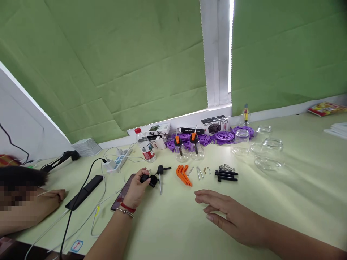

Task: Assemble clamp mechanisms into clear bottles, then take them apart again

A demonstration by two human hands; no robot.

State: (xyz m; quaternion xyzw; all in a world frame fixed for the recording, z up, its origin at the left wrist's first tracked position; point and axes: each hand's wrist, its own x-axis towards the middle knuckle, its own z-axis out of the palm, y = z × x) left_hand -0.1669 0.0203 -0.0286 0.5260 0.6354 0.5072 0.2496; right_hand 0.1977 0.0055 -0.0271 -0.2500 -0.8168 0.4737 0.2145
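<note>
Two hands over a pale green desk [284, 187] strewn with small parts.

Left hand [137, 189] has its fingers closed around a small black part [150, 179], near the desk's left-centre; right hand [233, 215] hovers flat, fingers spread wide, holding nothing, with orange levers [183, 174] just beyond it.

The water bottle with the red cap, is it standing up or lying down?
Standing up. The water bottle stands on the table, red cap on top.
</note>
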